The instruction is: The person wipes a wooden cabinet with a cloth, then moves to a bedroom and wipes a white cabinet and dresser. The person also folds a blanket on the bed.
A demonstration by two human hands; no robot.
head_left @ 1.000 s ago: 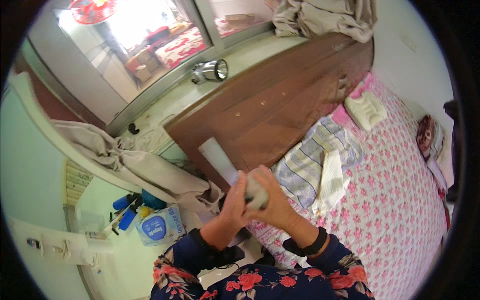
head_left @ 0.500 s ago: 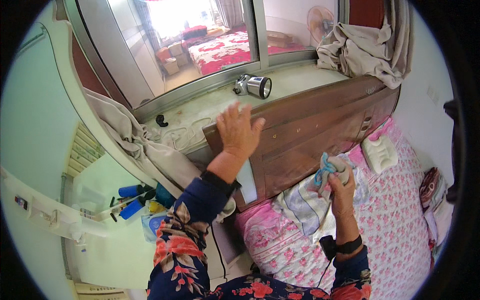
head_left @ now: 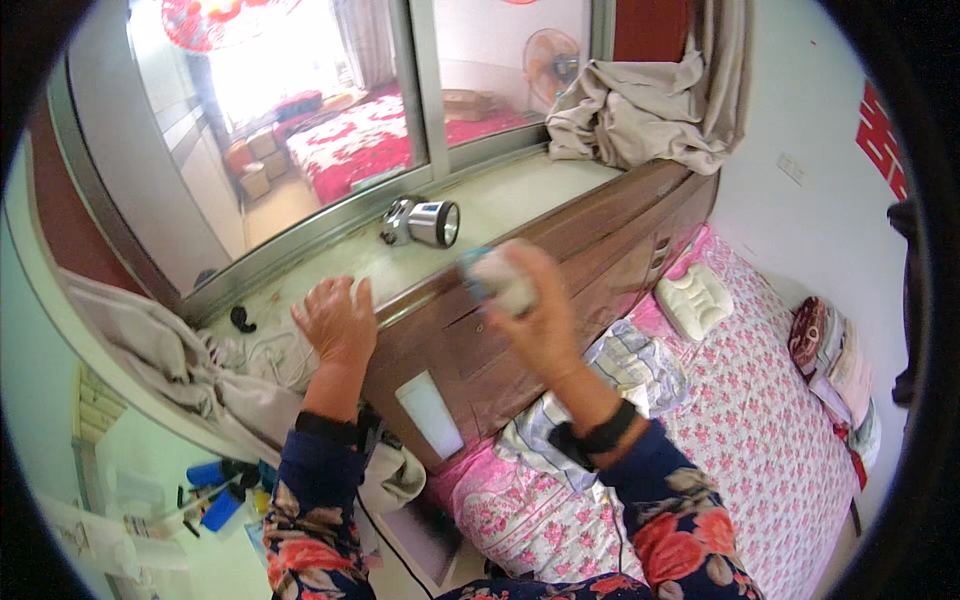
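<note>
My right hand [head_left: 545,325] is closed round a bunched grey-white cloth [head_left: 508,280] with a blue part. It is blurred and held above the brown wooden headboard [head_left: 610,245]. Fingers spread, my left hand [head_left: 340,320] is at the headboard's left end by the windowsill [head_left: 540,185]; whether it touches the wood I cannot tell. On the sill behind both hands lies a silver flashlight [head_left: 425,222] with a black-rimmed lens. A small black object [head_left: 242,320] and a pale cord are left of my left hand.
Below the headboard is a bed with a pink floral sheet [head_left: 740,420], a striped cloth [head_left: 640,365] and a cream pillow [head_left: 695,302]. A beige curtain [head_left: 640,110] is bunched on the sill's right end. Blue-handled items [head_left: 222,510] lie on a pale surface at lower left.
My right hand has brought the cloth up from over the bed to above the headboard. My left hand remains spread near the headboard's left end. The whole view has shifted rightward.
</note>
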